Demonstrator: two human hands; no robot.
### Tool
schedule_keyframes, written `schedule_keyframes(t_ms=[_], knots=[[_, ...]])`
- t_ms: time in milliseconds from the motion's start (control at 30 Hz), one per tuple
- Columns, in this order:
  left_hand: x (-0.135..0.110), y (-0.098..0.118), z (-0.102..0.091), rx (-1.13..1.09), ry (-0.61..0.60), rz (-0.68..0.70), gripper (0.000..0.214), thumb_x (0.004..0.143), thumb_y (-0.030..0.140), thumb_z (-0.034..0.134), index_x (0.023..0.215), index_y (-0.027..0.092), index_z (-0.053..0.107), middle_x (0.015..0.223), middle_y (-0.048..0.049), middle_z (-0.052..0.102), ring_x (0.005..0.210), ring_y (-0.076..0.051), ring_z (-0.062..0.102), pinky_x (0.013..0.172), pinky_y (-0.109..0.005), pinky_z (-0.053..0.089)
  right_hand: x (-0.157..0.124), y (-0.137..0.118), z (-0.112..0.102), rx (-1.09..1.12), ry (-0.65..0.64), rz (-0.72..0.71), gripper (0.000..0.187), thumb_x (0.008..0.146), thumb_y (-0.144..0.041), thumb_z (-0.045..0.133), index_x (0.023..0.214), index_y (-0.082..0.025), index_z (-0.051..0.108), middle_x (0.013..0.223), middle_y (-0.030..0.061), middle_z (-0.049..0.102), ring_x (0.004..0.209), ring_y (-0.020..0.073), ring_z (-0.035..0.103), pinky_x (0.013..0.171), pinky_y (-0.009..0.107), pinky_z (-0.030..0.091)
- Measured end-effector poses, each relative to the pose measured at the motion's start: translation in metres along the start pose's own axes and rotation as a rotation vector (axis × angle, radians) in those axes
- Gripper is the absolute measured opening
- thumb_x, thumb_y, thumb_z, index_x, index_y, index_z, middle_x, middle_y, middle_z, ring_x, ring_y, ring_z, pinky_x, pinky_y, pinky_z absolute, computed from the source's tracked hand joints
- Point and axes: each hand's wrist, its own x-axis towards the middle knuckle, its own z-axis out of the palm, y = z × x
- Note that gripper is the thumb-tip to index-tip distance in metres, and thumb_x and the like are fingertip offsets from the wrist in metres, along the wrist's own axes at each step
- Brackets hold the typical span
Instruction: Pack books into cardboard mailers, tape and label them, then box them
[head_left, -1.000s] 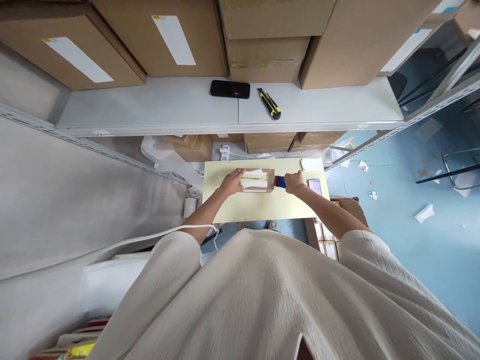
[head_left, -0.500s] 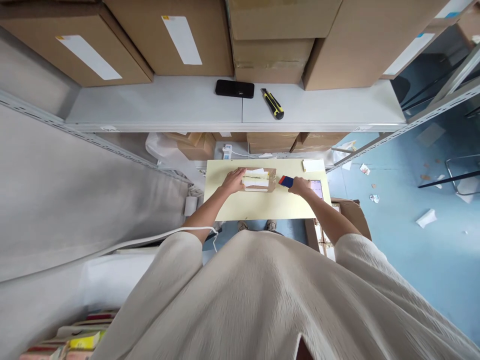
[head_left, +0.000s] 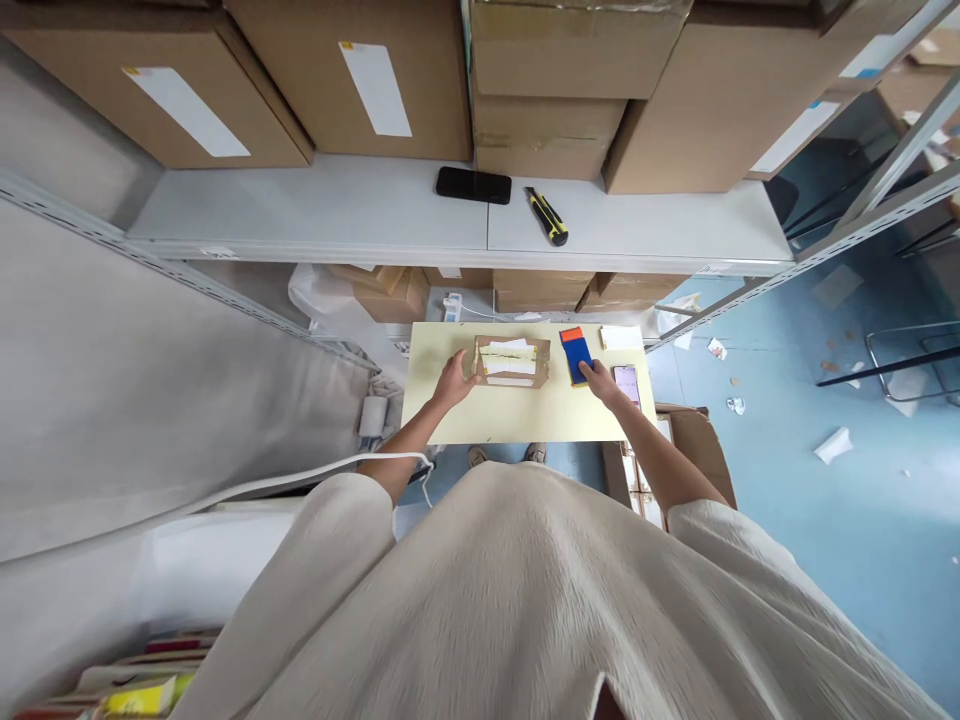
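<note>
A small taped cardboard box (head_left: pixel 541 364) lies on the pale yellow table (head_left: pixel 510 422), with white paper labels across its top. At its left end is my left hand (head_left: pixel 453 380), thumb and fingers spread, the thumb close to the box's corner; whether it touches, I cannot tell. My right hand (head_left: pixel 595 380) grips the lower end of a flat blue rectangular packet (head_left: pixel 574 352) with an orange band at its top. Just right of that hand a phone with a lit screen (head_left: pixel 625 382) lies on the table.
A white slip or small box (head_left: pixel 620 338) lies at the table's back right corner. Above, a grey shelf (head_left: pixel 315 215) carries large cartons (head_left: pixel 390 100), a dark phone (head_left: pixel 473 185) and a yellow-black box cutter (head_left: pixel 547 216). An open carton (head_left: pixel 694 450) stands right of the table.
My right hand has turned the blue packet from lying sideways to pointing away from me, showing its broad face. My left hand has slid back off the box's top towards the left.
</note>
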Motion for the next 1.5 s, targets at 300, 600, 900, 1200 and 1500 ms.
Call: schedule_keyframes(t_ms=[300,600,900,1200,1500], knots=[[0.006,0.007,0.011,-0.188,-0.011,-0.12,0.086,0.087,0.023,0.082,0.167,0.023,0.05,0.126,-0.0078,0.084,0.121,-0.027,0.079,0.109,-0.042,0.062,0.001,-0.024,0.042,0.211,-0.019,0.065,0.077,0.095,-0.088,0.058,0.127,-0.019,0.066,0.13,0.019,0.078,0.116,0.032,0.073,0.097,0.04,0.06],[-0.001,0.004,0.011,-0.218,0.002,-0.114,0.075,0.092,0.021,0.078,0.163,0.025,0.054,0.118,-0.0048,0.084,0.112,-0.025,0.082,0.106,-0.039,0.063,0.004,-0.025,0.046,0.327,-0.033,0.045,0.081,0.087,-0.095,0.062,0.12,-0.021,0.067,0.121,0.0152,0.08,0.111,0.0308,0.074,0.097,0.041,0.061],[-0.002,0.018,-0.005,-0.111,0.075,-0.089,0.05,0.103,0.038,0.075,0.149,0.022,0.062,0.109,-0.0064,0.084,0.111,-0.028,0.08,0.103,-0.039,0.061,0.01,-0.025,0.035,0.285,-0.057,-0.015,0.081,0.086,-0.097,0.064,0.114,-0.022,0.067,0.119,0.0153,0.079,0.11,0.0315,0.072,0.097,0.041,0.06],[0.0,0.018,0.005,0.097,0.017,-0.065,0.052,0.103,0.025,0.065,0.155,0.022,0.06,0.142,-0.0173,0.074,0.131,-0.034,0.073,0.113,-0.047,0.059,0.006,-0.022,0.041,0.198,-0.028,0.008,0.075,0.085,-0.095,0.067,0.103,-0.022,0.065,0.102,0.0117,0.076,0.1,0.0297,0.068,0.087,0.04,0.058],[-0.033,0.039,0.032,0.428,-0.362,0.493,0.086,0.089,0.035,0.088,0.168,0.027,0.056,0.185,-0.0155,0.04,0.172,-0.043,0.036,0.142,-0.057,0.029,0.005,-0.001,0.008,0.171,-0.049,-0.059,0.077,0.08,-0.097,0.071,0.095,-0.022,0.066,0.089,0.0082,0.072,0.087,0.0267,0.064,0.075,0.038,0.054]])
